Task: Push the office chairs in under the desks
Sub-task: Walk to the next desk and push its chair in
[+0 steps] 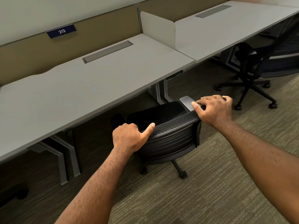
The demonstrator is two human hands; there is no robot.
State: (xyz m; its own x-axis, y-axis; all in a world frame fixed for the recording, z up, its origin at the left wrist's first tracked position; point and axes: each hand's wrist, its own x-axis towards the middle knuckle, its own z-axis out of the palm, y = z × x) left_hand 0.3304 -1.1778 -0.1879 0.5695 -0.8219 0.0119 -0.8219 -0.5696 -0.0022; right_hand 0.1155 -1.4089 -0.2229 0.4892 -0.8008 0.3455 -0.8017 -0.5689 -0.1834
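Note:
A black office chair [168,139] with a mesh back stands in front of the grey desk [90,81] marked 213. Its seat front lies partly under the desk edge. My left hand [129,136] grips the left end of the backrest's top rim, thumb along the mesh. My right hand [213,109] holds the right end of the rim, fingers over the top near a grey armrest pad [187,102]. A second black office chair [258,71] stands at the right, under the edge of the neighbouring desk [226,29].
Grey desk legs [68,160] stand to the left of the chair, and more legs [160,94] rise just beyond its seat. A white divider panel [157,28] separates the two desks. Carpet [202,191] covers the floor behind the chair.

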